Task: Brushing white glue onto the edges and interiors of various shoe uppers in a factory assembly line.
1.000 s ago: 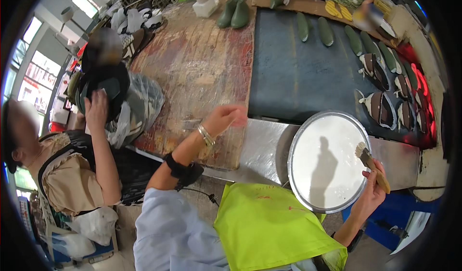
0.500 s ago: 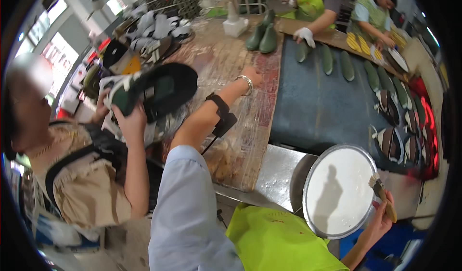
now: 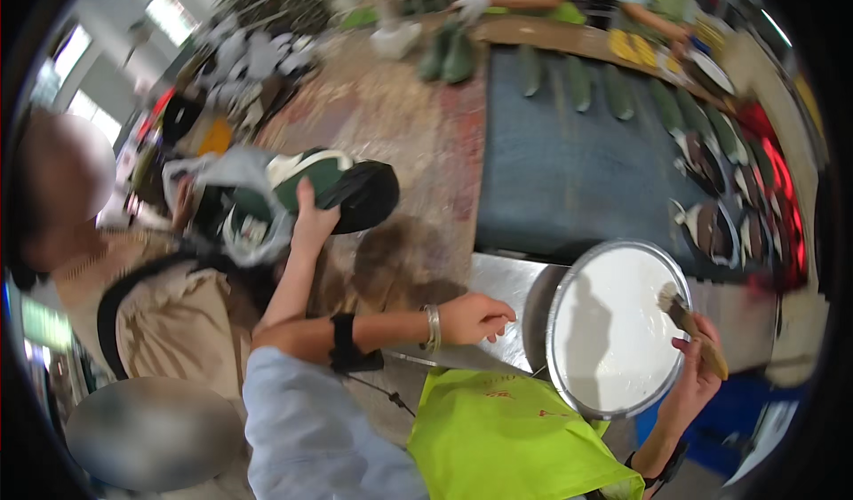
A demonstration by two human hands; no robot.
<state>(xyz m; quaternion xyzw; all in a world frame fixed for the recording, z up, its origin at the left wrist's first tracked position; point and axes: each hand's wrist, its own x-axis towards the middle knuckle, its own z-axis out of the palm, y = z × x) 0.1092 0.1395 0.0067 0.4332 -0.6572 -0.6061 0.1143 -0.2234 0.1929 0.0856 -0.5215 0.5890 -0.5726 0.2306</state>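
Note:
My right hand grips a paintbrush by its wooden handle. The brush's pale bristles are over the right side of a round, metal-rimmed basin of white liquid. My left hand, with a bracelet at the wrist, hovers left of the basin above the metal edge of the bench. Its fingers are curled in, and nothing shows in them. Beyond it, a co-worker's hand at the left holds a green, white and black shoe piece beside a clear plastic bag.
A dark belt carries several green soles and brown-and-white shoe uppers at the right. A pair of green shoe forms stands on the worn wooden tabletop. Two co-workers are at the far side.
My left hand has drawn back from the tabletop toward the basin. The brush has shifted slightly left over the liquid. The co-worker's shoe piece has moved right and lower, and a gloved hand has moved left.

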